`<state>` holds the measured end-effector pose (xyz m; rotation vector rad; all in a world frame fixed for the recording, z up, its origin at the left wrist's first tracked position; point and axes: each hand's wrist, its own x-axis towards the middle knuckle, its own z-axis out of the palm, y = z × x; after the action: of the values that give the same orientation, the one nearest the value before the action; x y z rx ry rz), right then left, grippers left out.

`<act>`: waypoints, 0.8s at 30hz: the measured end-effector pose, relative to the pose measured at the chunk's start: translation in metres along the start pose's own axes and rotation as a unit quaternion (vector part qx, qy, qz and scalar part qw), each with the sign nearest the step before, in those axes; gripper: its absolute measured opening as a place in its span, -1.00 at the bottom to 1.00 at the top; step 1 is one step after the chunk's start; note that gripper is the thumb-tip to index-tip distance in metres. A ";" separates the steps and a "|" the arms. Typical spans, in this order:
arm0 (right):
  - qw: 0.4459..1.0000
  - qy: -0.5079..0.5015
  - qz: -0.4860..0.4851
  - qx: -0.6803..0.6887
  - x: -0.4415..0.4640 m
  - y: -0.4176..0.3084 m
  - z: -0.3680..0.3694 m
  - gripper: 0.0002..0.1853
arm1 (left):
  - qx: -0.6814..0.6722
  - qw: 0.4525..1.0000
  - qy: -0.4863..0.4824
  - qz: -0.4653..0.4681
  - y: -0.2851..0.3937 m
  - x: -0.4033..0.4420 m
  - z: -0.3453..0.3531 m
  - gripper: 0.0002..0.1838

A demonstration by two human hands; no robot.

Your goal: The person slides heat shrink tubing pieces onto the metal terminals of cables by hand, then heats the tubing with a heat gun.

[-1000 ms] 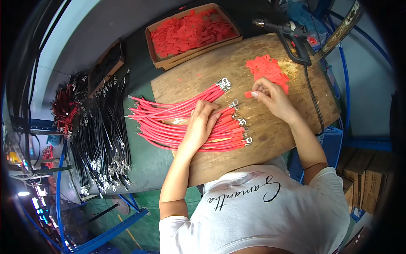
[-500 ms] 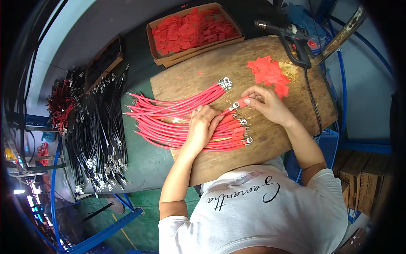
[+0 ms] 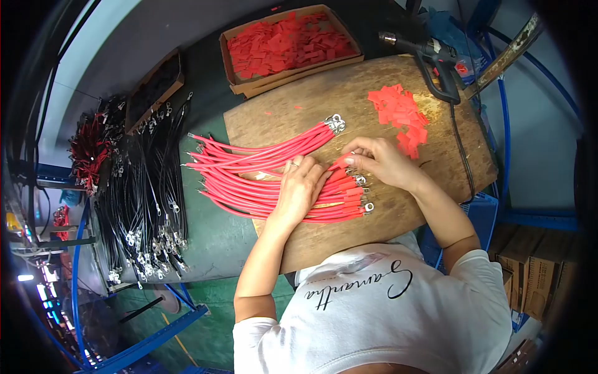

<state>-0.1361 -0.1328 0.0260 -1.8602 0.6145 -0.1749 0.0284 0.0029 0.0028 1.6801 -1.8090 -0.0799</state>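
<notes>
- Red cables (image 3: 249,196) lie across the wooden board (image 3: 380,221), in front of me.
- The left hand (image 3: 300,188) rests upon them; its grip I cannot tell.
- The right hand (image 3: 383,163) pinches a red sleeve (image 3: 338,164) near cable ends.
- Farther, loose sleeves (image 3: 395,107) and heat gun (image 3: 431,50).

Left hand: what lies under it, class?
Red cables run beneath the left hand, emerging on both sides. Their stretches directly under it are covered, so how they lie there cannot be seen.
</notes>
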 end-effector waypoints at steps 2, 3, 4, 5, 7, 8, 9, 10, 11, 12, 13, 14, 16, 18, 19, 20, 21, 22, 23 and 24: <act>1.000 -0.005 -0.018 -0.017 0.000 0.001 0.002 -0.77 | 0.002 1.000 0.004 0.004 0.001 0.000 0.000 -0.87; 0.999 -0.010 -0.037 -0.035 0.000 0.002 0.002 -0.74 | 0.004 1.000 0.008 0.008 0.001 0.000 0.000 -0.86; 0.999 -0.012 -0.037 -0.035 0.000 0.002 0.003 -0.74 | 0.005 1.000 0.009 0.007 0.001 0.000 0.000 -0.86; 0.998 -0.010 -0.049 -0.033 -0.001 0.002 0.003 -0.72 | 0.012 1.000 0.007 0.008 0.000 -0.001 0.000 -0.86; 0.998 -0.009 -0.061 -0.031 -0.001 0.002 0.004 -0.70 | 0.018 1.000 0.005 0.008 0.000 -0.002 0.000 -0.86; 0.998 -0.010 -0.056 -0.021 -0.001 0.003 0.004 -0.70 | 0.021 1.000 0.003 0.009 0.000 -0.002 0.000 -0.86; 0.999 -0.011 -0.052 -0.011 0.000 0.004 0.004 -0.70 | 0.024 1.000 0.000 0.011 -0.001 -0.002 0.000 -0.85; 0.999 -0.011 -0.052 -0.011 0.000 0.005 0.004 -0.70 | 0.024 1.000 -0.001 0.011 -0.001 -0.002 0.000 -0.85; 0.998 -0.011 -0.053 -0.017 0.000 0.005 0.004 -0.70 | 0.028 1.000 -0.002 0.011 -0.001 -0.003 0.000 -0.85; 0.998 -0.011 -0.054 -0.024 0.000 0.006 0.004 -0.69 | 0.032 0.999 -0.003 0.011 -0.001 -0.003 0.001 -0.85; 0.998 -0.010 -0.053 -0.024 -0.001 0.005 0.004 -0.69 | 0.032 0.999 -0.003 0.012 -0.001 -0.003 0.000 -0.85; 0.997 -0.010 -0.059 -0.050 -0.002 0.002 0.003 -0.70 | 0.035 0.999 -0.008 0.009 0.000 -0.003 -0.001 -0.85; 0.995 -0.002 -0.060 -0.076 -0.005 0.000 -0.003 -0.70 | 0.034 0.999 -0.015 0.013 0.002 -0.002 -0.003 -0.84; 0.996 0.059 -0.067 0.007 -0.008 0.001 -0.017 -0.72 | 0.013 1.000 -0.015 -0.004 0.004 -0.002 -0.003 -0.83; 0.996 0.065 -0.063 0.005 -0.010 0.006 -0.025 -0.72 | 0.007 1.000 -0.016 0.001 0.006 -0.003 -0.002 -0.83; 0.990 0.124 -0.054 -0.035 -0.013 0.012 -0.035 -0.74 | 0.020 0.999 -0.026 -0.016 0.007 -0.004 -0.002 -0.82; 0.980 0.181 -0.046 -0.075 -0.017 0.019 -0.044 -0.75 | 0.034 0.998 -0.036 -0.033 0.007 -0.004 -0.002 -0.81; 0.979 0.183 -0.044 -0.076 -0.021 0.026 -0.050 -0.75 | 0.060 0.997 -0.051 -0.021 0.007 -0.004 -0.004 -0.82; 0.969 0.212 -0.046 -0.116 -0.025 0.035 -0.055 -0.77 | 0.058 0.997 -0.051 -0.020 0.007 -0.002 -0.005 -0.82; 0.957 0.240 -0.049 -0.156 -0.029 0.040 -0.060 -0.79 | 0.045 0.998 -0.047 -0.023 0.008 -0.001 -0.007 -0.83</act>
<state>-0.1983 -0.1786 0.0169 -2.1711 0.9218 -0.6407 0.0243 0.0075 0.0116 1.8081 -1.8681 -0.0995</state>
